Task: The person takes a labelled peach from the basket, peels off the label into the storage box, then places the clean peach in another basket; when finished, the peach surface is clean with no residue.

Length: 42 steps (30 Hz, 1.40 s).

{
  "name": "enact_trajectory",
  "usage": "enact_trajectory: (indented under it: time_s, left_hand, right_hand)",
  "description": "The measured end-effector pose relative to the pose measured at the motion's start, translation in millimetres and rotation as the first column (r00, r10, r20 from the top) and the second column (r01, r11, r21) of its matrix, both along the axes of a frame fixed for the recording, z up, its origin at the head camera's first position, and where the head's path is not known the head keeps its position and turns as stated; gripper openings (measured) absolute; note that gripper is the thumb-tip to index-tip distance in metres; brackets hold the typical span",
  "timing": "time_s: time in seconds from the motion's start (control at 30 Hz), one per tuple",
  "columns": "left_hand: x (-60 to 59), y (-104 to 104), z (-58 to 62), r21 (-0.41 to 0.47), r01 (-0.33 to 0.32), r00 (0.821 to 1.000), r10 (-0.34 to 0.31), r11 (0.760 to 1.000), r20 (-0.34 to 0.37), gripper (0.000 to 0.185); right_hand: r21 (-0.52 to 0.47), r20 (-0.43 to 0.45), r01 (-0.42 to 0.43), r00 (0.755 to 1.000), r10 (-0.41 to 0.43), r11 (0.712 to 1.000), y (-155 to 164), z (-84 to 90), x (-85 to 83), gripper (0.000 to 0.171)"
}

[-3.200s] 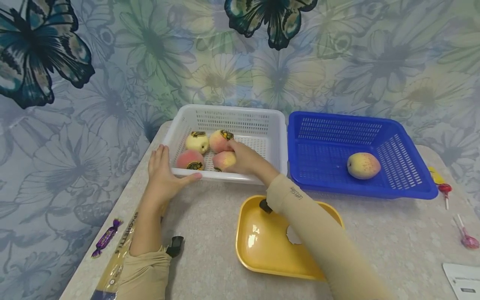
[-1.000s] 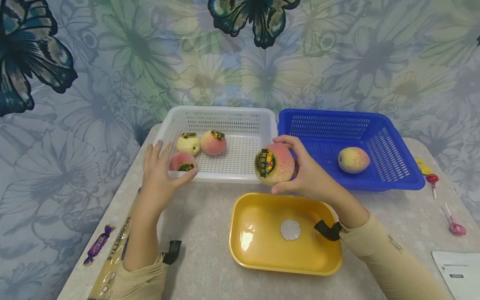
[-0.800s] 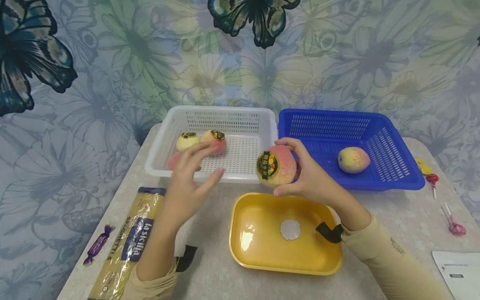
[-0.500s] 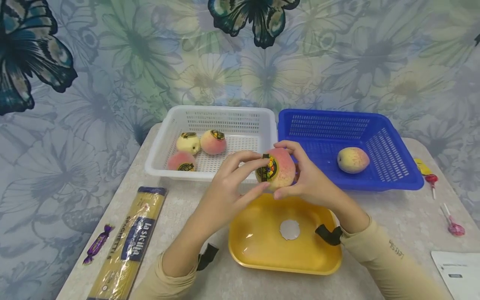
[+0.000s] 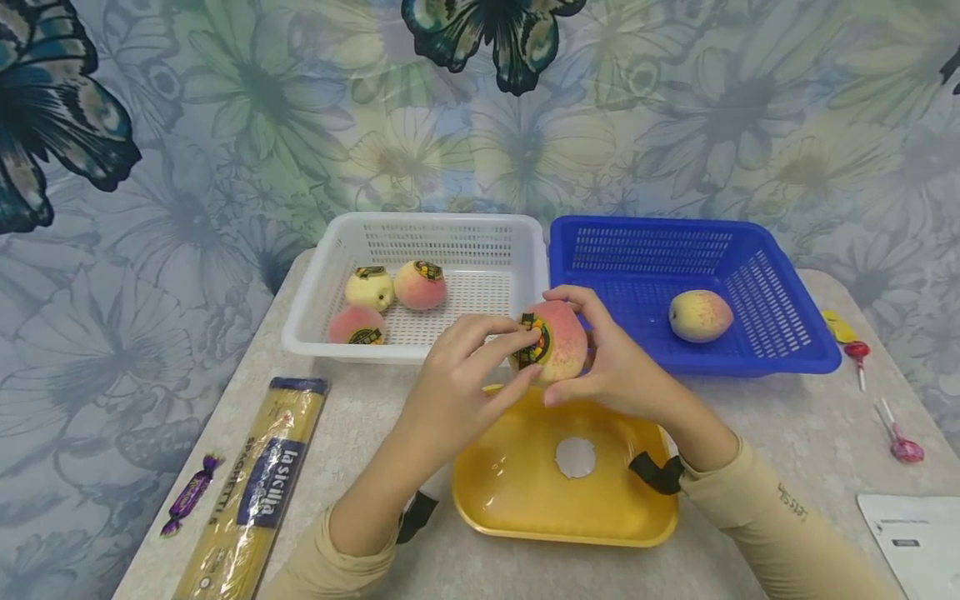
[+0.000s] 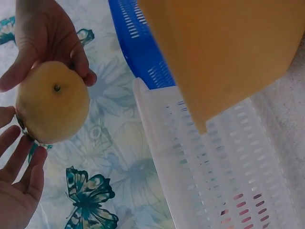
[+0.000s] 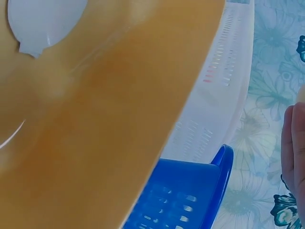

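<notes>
My right hand [image 5: 618, 362] grips a pink and yellow peach [image 5: 564, 346] from its right side, above the yellow tray [image 5: 487, 521]. A round black sticker [image 5: 535, 337] with a colourful print faces left on the peach. My left hand [image 5: 465, 379] reaches in from the left, its thumb and fingertips touching the sticker; no clear pinch on it shows. In the left wrist view, the peach [image 6: 55, 107] shows its stem end between both hands. The white basket [image 5: 487, 354] holds three stickered peaches [image 5: 420, 285]. One peach without a visible sticker [image 5: 701, 317] lies in the blue basket [image 5: 637, 354].
A spaghetti pack [image 5: 262, 492] and a purple wrapped candy [image 5: 191, 496] lie at the left. Along the right edge are a red lollipop [image 5: 857, 351], a pink lollipop [image 5: 907, 450], a yellow wrapper [image 5: 838, 327] and a white sheet [image 5: 911, 533]. A patterned wall stands behind the baskets.
My right hand has lifted a peach out of the white basket to above the tray. My left hand has left that basket's rim and moved right to the peach's sticker.
</notes>
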<state>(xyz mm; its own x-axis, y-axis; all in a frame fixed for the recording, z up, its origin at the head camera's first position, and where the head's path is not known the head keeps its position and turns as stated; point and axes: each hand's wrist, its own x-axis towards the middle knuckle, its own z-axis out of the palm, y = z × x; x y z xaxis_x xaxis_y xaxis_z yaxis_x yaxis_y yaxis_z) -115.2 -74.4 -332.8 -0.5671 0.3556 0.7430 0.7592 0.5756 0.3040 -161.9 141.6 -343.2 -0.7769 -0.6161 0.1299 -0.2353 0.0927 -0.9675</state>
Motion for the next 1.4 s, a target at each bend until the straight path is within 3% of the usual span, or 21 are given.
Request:
enact_trajectory:
  time_s: [0.13, 0.4, 0.57, 0.77, 0.9, 1.03, 1.13, 1.27, 1.4]
  left_hand:
    - [0.3, 1, -0.5, -0.03, -0.026, 0.996, 0.023, 0.999, -0.092, 0.028]
    - [-0.4, 2, -3.1, -0.113, -0.035, 0.973, 0.009, 0.993, -0.229, 0.021]
    - [0.3, 0, -2.7, -0.122, -0.052, 0.972, 0.023, 0.991, -0.233, 0.021]
    - [-1.3, -6, -3.0, -0.064, -0.085, 0.987, 0.075, 0.994, -0.144, 0.02]
    - [-4.7, -9, -2.3, 0.02, -0.069, 0.997, 0.069, 0.997, -0.037, 0.022]
    - [-7.2, -10, -2.5, 0.108, -0.079, 0.995, 0.072, 0.991, 0.066, 0.019]
    - [-8.0, -12, -4.7, 0.169, -0.097, 0.988, 0.075, 0.981, 0.136, 0.015]
    - [-7.4, -14, -6.5, 0.251, -0.081, 0.969, 0.017, 0.965, 0.247, 0.015]
    - [-3.4, -19, -9.6, 0.297, -0.083, 0.922, -0.039, 0.951, 0.384, 0.017]
  right_hand:
    - [-0.007, -0.002, 0.004, 1.0, -0.004, 1.0, 0, -1.4, 0.2, 0.099]
    - [0.038, -0.014, 0.043, 0.999, -0.042, 0.998, 3, -4.0, -0.8, 0.098]
    - [0.077, -0.021, 0.061, 0.998, -0.059, 0.995, 5, -3.8, -0.5, 0.098]
    - [0.117, -0.023, 0.076, 0.997, -0.074, 0.99, 6, -3.8, -0.1, 0.1]
    - [0.147, -0.029, 0.087, 0.996, -0.084, 0.985, 7, -3.8, 0.1, 0.099]
    - [0.17, -0.04, 0.093, 0.995, -0.087, 0.981, 9, -5.3, -0.1, 0.098]
    - [0.178, -0.045, 0.099, 0.995, -0.093, 0.979, 11, -7.4, 0.6, 0.099]
    - [0.195, -0.064, 0.121, 0.992, -0.11, 0.973, 17, -8.9, 2.2, 0.1]
    - [0.219, -0.087, 0.156, 0.986, -0.14, 0.963, 25, -8.6, 4.8, 0.101]
